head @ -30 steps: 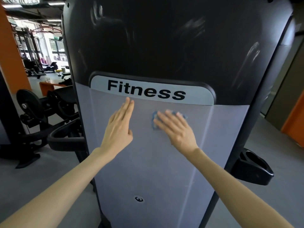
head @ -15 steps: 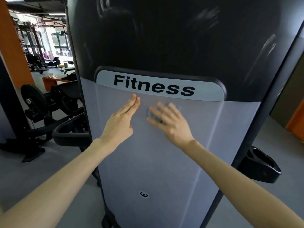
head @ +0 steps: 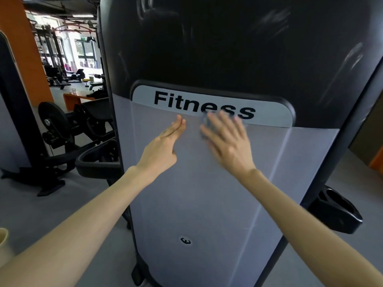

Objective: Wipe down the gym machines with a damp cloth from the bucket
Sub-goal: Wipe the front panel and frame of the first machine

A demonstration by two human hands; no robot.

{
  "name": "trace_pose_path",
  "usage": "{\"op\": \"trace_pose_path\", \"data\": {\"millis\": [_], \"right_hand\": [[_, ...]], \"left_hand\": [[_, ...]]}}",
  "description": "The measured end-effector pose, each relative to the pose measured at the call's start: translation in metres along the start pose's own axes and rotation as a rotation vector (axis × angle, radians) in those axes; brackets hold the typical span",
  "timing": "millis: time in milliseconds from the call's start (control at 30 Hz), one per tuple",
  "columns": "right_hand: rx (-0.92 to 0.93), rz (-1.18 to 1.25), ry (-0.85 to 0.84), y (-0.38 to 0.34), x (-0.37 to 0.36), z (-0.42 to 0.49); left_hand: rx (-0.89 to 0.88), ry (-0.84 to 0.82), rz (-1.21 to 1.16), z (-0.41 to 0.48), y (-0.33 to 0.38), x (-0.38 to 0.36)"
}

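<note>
Pressing a blue cloth [head: 204, 123] against the gym machine's grey panel [head: 196, 204] with the right grip [head: 226, 141] — fingers straight and spread, lying flat over the cloth, not curling round it. Showing only a blurred sliver of blue past the fingertips, right at the lower edge of the "Fitness" label [head: 182, 102] and overlapping the bottoms of its last letters. Laying the left grip [head: 161, 150] open on the same panel just beside the right one, fingers straight and together, tips reaching up to just under the label, holding nothing. Working beneath the machine's glossy black upper cover [head: 228, 48]. Leaving untouched a black cup holder [head: 335, 212] jutting from the machine's lower right edge. Standing on a grey floor [head: 31, 214] with a black plate-loaded machine [head: 53, 121] well off to the left — near an orange pillar [head: 24, 48].
</note>
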State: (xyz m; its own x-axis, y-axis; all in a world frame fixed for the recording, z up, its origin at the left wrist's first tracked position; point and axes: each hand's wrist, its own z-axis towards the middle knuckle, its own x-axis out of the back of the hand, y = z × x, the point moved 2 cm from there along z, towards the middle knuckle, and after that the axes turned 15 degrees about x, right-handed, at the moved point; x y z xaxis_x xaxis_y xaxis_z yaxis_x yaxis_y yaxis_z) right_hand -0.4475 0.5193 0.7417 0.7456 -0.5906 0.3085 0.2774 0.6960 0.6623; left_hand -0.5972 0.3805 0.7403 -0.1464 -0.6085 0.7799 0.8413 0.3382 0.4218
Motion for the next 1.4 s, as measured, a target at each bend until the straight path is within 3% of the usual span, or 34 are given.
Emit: {"op": "trace_pose_path", "data": {"millis": [167,233,333,433,500,567,633,733,767,833,900,967,1000,1100,1167,1233,1333,1400], "right_hand": [[0.524,0.164,-0.458,-0.089,-0.038,-0.085],[0.577,0.254,-0.475,-0.085,-0.033,-0.083],[0.483,0.215,-0.229,-0.036,-0.015,-0.040],[0.174,0.081,-0.103,0.009,0.001,-0.001],[-0.038,0.062,-0.005,0.006,0.004,0.009],[-0.056,0.066,0.020,-0.022,-0.008,-0.004],[0.178,0.109,-0.202,-0.071,-0.039,-0.042],[0.577,0.115,-0.789,-0.140,-0.070,-0.114],[0.639,0.173,-0.878,-0.151,-0.075,-0.129],[0.736,0.211,-0.792,-0.154,-0.078,-0.131],[0.665,0.211,-0.631,-0.129,-0.061,-0.104],[0.433,0.251,-0.242,-0.078,-0.037,-0.066],[0.326,0.209,-0.127,-0.048,-0.019,-0.044],[-0.049,0.100,0.025,0.026,0.025,-0.026],[-0.152,0.062,0.056,0.039,0.032,-0.052],[0.035,0.043,-0.085,0.018,0.019,-0.101],[0.616,0.117,-0.411,-0.019,0.004,-0.173],[0.759,0.118,-0.433,-0.011,0.010,-0.175]], "left_hand": [[-0.002,-0.032,0.019,0.000,-0.003,0.002],[-0.006,-0.033,0.032,0.001,-0.004,0.003],[0.001,-0.007,0.004,0.000,0.000,0.000],[0.010,0.020,-0.047,-0.002,0.006,-0.001],[0.017,0.019,-0.024,-0.003,0.007,0.002],[0.030,-0.006,0.016,-0.002,0.006,0.006],[0.039,-0.040,0.037,0.000,0.005,0.008],[0.048,-0.065,0.047,0.000,0.002,0.008],[0.042,-0.068,0.048,0.001,0.002,0.008],[0.031,-0.068,0.045,0.001,0.000,0.007],[0.023,-0.049,0.029,0.001,-0.003,0.004],[0.001,-0.025,0.009,0.000,-0.003,0.001],[-0.009,-0.009,0.004,0.001,-0.004,-0.001],[-0.028,0.034,-0.006,0.001,-0.003,-0.005],[-0.020,0.050,-0.028,0.000,-0.002,-0.009],[-0.004,0.056,-0.050,-0.002,-0.001,-0.012],[-0.001,0.065,-0.038,-0.004,-0.001,-0.014],[-0.005,0.060,-0.027,-0.004,-0.001,-0.013]]}}
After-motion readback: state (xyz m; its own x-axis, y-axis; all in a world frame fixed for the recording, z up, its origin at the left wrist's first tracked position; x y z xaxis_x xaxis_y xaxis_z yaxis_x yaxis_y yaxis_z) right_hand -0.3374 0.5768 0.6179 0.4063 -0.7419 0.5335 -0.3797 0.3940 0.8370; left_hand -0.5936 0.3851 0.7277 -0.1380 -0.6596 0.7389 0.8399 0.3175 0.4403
